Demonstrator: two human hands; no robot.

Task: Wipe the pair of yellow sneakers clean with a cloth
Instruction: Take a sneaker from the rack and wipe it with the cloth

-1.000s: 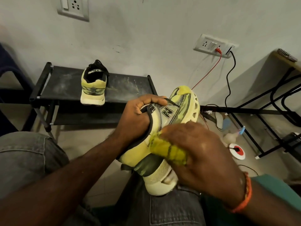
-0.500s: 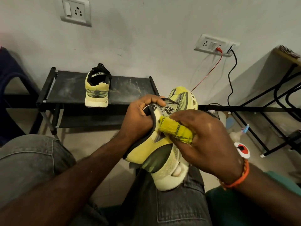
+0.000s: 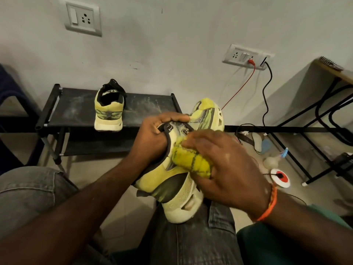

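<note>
Two yellow sneakers are in view, and I take the black rack (image 3: 63,109) by the wall as my landmark. One sneaker (image 3: 109,109) stands upright on the rack's dusty top shelf, heel toward me, nothing touching it. The other sneaker (image 3: 183,175) is in front of the rack and to its right, tilted on its side with its heel resting on my jeans-clad knee (image 3: 193,238) and its toe pointing up toward the wall. My left hand (image 3: 152,138) is clenched on its collar, fingers curled over the opening. My right hand (image 3: 227,167) grips a bunched yellow cloth (image 3: 191,161) and presses it against the sneaker's side, just beside the left hand. An orange band (image 3: 269,205) circles my right wrist. Right of the rack, a red cable (image 3: 240,88) and a black cable (image 3: 267,92) hang from a wall socket (image 3: 246,56).
</note>
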